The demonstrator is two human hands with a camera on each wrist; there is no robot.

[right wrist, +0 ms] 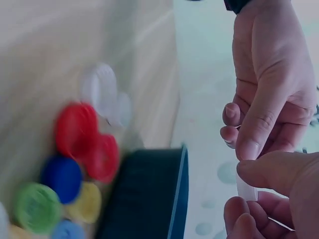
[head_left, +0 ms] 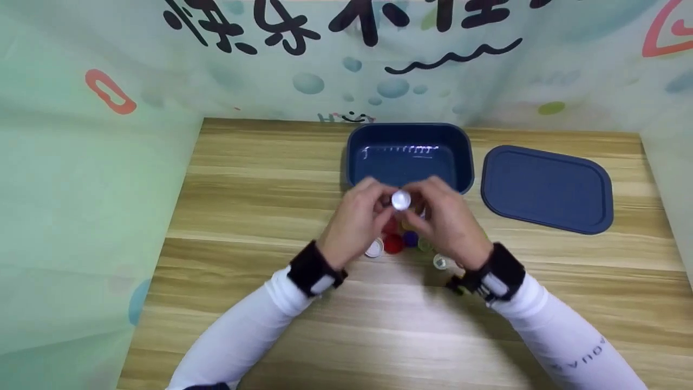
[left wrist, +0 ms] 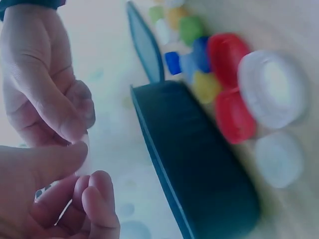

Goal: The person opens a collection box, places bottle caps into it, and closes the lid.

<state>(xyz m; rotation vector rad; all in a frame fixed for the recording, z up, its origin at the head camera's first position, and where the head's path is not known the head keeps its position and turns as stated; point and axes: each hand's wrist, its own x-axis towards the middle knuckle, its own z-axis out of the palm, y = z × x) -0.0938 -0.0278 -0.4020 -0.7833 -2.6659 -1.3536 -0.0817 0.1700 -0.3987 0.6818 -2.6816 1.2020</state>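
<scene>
A small white bottle cap [head_left: 400, 200] is held up between both hands. My left hand [head_left: 353, 219] pinches it from the left with thumb and fingertips. From the other side my right hand [head_left: 452, 225] grips it in the same way. In the right wrist view the white cap [right wrist: 246, 189] shows edge-on and partly covered by fingers. Below the hands lie loose caps: a red cap [head_left: 393, 244], a white cap [head_left: 374, 248], a dark blue cap [head_left: 411, 239], a green cap [head_left: 425, 245] and a clear cap [head_left: 440, 262]. A yellow cap [right wrist: 85, 203] lies beside the blue one.
Behind the hands stands a dark blue plastic box [head_left: 409, 135] without its lid on. Its flat lid [head_left: 547, 189] lies to the right on the wooden table [head_left: 260, 179]. A printed curtain [head_left: 270, 86] closes off the back and sides.
</scene>
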